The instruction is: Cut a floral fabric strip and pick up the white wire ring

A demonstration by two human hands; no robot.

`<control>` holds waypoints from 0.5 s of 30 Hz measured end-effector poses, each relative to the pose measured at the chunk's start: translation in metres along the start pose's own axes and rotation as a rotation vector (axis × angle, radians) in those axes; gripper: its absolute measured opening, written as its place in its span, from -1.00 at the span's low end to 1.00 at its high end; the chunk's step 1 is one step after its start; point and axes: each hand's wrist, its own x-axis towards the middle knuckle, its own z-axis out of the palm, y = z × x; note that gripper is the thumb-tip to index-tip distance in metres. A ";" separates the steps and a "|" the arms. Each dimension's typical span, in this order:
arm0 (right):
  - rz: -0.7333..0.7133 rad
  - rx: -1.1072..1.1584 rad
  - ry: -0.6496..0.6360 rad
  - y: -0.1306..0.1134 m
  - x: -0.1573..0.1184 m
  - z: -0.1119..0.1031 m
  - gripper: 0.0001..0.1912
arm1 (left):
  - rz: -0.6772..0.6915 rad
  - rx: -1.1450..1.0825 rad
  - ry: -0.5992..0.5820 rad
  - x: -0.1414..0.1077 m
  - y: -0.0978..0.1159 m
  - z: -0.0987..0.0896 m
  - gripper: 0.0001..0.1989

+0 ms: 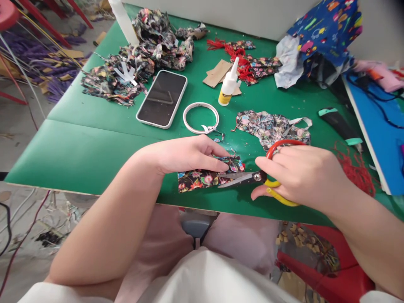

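Note:
A small piece of black floral fabric (197, 181) lies near the front edge of the green table. My left hand (192, 155) presses on it from above, thumb and fingers pinching its upper part. In my right hand (296, 172) is a pair of scissors (259, 176) with red and yellow handles. Its blades are parted and reach over the right part of the fabric; whether they bite into it I cannot tell. Just beyond my hands lie a roll of white tape (186, 122) and a patterned scrap of cloth (268, 126).
On the green table (94, 147) are a phone (162, 99), a small glue bottle (229, 86), brown card pieces (216, 73) and a heap of floral scraps (151, 50). A black-and-teal cutter (339, 124), red threads (356, 168) and a blue board (378, 130) lie at the right.

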 end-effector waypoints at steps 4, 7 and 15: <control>-0.025 0.012 -0.001 -0.002 0.006 0.000 -0.51 | -0.025 -0.028 0.012 0.001 0.001 0.000 -0.76; -0.027 0.029 0.006 -0.003 0.009 -0.001 -0.50 | -0.047 -0.028 0.014 0.001 -0.001 0.000 -0.74; -0.044 0.037 0.011 -0.003 0.011 0.000 -0.49 | -0.037 0.052 0.002 0.001 -0.001 -0.002 -0.66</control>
